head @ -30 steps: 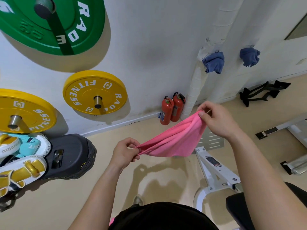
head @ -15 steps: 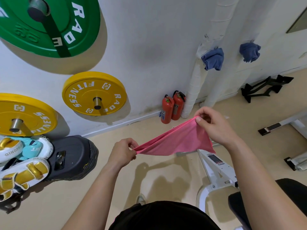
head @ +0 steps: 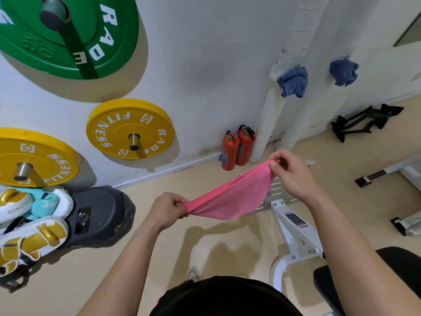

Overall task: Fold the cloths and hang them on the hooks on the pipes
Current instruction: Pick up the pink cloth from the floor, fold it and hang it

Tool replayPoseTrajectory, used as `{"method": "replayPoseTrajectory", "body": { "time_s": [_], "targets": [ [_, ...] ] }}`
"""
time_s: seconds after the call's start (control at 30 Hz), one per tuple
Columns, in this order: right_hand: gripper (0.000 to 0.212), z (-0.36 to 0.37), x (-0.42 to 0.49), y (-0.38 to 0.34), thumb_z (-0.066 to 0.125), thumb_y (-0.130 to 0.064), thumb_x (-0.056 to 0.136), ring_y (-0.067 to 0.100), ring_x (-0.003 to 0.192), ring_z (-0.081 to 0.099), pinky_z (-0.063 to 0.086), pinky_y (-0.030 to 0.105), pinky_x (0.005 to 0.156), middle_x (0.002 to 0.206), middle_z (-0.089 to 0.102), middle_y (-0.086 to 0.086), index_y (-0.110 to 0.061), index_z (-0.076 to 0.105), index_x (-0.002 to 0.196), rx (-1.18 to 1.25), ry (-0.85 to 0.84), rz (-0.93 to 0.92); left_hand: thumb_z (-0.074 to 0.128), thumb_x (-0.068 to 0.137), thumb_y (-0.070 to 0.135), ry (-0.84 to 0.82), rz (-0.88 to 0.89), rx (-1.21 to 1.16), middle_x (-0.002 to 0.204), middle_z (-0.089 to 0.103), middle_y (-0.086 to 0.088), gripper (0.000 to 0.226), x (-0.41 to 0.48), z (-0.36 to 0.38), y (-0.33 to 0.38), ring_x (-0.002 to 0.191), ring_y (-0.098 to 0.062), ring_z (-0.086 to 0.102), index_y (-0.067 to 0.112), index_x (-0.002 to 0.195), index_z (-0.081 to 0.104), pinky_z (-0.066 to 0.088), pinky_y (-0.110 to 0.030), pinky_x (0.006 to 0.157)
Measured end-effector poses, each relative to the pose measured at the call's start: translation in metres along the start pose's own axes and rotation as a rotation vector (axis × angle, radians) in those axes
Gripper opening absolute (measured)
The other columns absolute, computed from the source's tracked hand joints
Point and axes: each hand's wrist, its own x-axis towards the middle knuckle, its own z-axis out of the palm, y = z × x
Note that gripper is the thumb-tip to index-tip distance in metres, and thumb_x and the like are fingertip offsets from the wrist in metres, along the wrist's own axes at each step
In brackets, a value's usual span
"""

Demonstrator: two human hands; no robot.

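Left hand (head: 167,210) and right hand (head: 293,176) each pinch one end of a pink cloth (head: 232,199) (stretched between them, sagging).

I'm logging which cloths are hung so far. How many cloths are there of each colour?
Pink cloth: 1, pinched between the left hand and the right hand
Blue cloths: 2, hanging on the pipes
Total: 3

A gym: weight plates (head: 109,131) hang on wall pegs (head: 134,141) above boxing pads (head: 29,226), near a bench frame (head: 296,229).
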Motion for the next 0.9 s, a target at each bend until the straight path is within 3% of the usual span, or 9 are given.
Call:
{"method": "replayPoseTrajectory", "body": {
  "time_s": [0.17, 0.3, 0.43, 0.63, 0.7, 0.77, 0.9],
  "targets": [
    [0.014, -0.002, 0.007, 0.005, 0.054, -0.011, 0.096, 0.008, 0.080, 0.052, 0.041, 0.029, 0.077, 0.084, 0.059, -0.007, -0.022, 0.059, 0.090, 0.040, 0.077, 0.029, 0.072, 0.073, 0.033, 0.055, 0.084, 0.034, 0.067, 0.071, 0.004, 0.007, -0.005, 0.017, 0.010, 0.064, -0.014, 0.062, 0.027, 0.075, 0.076, 0.047, -0.025, 0.057],
    [0.007, -0.003, 0.013, 0.007, 0.052, -0.015, 0.098, 0.010, 0.082, 0.051, 0.040, 0.031, 0.079, 0.085, 0.057, -0.010, -0.017, 0.058, 0.097, 0.016, 0.102, 0.049, 0.084, 0.067, 0.037, 0.027, 0.224, 0.146, 0.066, 0.062, 0.009, 0.024, -0.007, 0.030, 0.010, 0.061, -0.005, 0.055, 0.028, 0.078, 0.064, 0.039, -0.020, 0.054],
    [0.006, -0.006, 0.017, 0.014, 0.052, -0.016, 0.098, 0.014, 0.085, 0.051, 0.036, 0.029, 0.077, 0.084, 0.056, -0.013, -0.016, 0.058, 0.099, -0.034, 0.136, 0.080, 0.081, 0.075, 0.031, 0.160, 0.259, 0.072, 0.064, 0.059, 0.010, 0.017, -0.004, 0.033, 0.010, 0.060, -0.005, 0.050, 0.025, 0.075, 0.065, 0.036, -0.025, 0.056],
    [0.010, 0.002, 0.006, 0.030, 0.051, -0.013, 0.098, 0.017, 0.078, 0.049, 0.034, 0.030, 0.072, 0.080, 0.054, -0.011, -0.017, 0.055, 0.090, -0.064, 0.136, 0.163, 0.077, 0.083, 0.027, 0.244, 0.318, 0.008, 0.063, 0.067, 0.015, 0.005, 0.006, 0.014, 0.004, 0.065, -0.002, 0.060, 0.025, 0.078, 0.075, 0.041, -0.019, 0.061],
    [0.010, 0.012, -0.005, 0.027, 0.050, -0.012, 0.098, 0.012, 0.073, 0.050, 0.034, 0.032, 0.067, 0.078, 0.058, -0.004, -0.014, 0.055, 0.089, -0.065, 0.032, 0.125, 0.076, 0.085, 0.027, 0.252, 0.309, 0.032, 0.063, 0.067, 0.022, 0.004, 0.012, 0.003, -0.003, 0.068, 0.000, 0.061, 0.026, 0.081, 0.078, 0.044, -0.021, 0.064],
    [0.009, 0.021, -0.014, 0.027, 0.050, -0.012, 0.098, 0.011, 0.069, 0.050, 0.037, 0.029, 0.066, 0.078, 0.060, 0.003, -0.010, 0.056, 0.091, -0.055, -0.093, 0.094, 0.074, 0.087, 0.028, 0.244, 0.291, 0.073, 0.063, 0.068, 0.017, 0.007, 0.016, -0.008, -0.013, 0.066, -0.004, 0.062, 0.025, 0.082, 0.078, 0.048, -0.030, 0.067],
    [0.008, 0.025, -0.012, 0.039, 0.052, -0.011, 0.098, 0.013, 0.073, 0.051, 0.039, 0.025, 0.067, 0.081, 0.061, 0.003, -0.010, 0.058, 0.093, -0.009, 0.027, 0.179, 0.068, 0.092, 0.030, 0.213, 0.292, 0.102, 0.073, 0.073, 0.007, 0.012, 0.018, -0.020, -0.019, 0.076, -0.016, 0.066, 0.026, 0.090, 0.079, 0.053, -0.036, 0.073]
  ]
}}
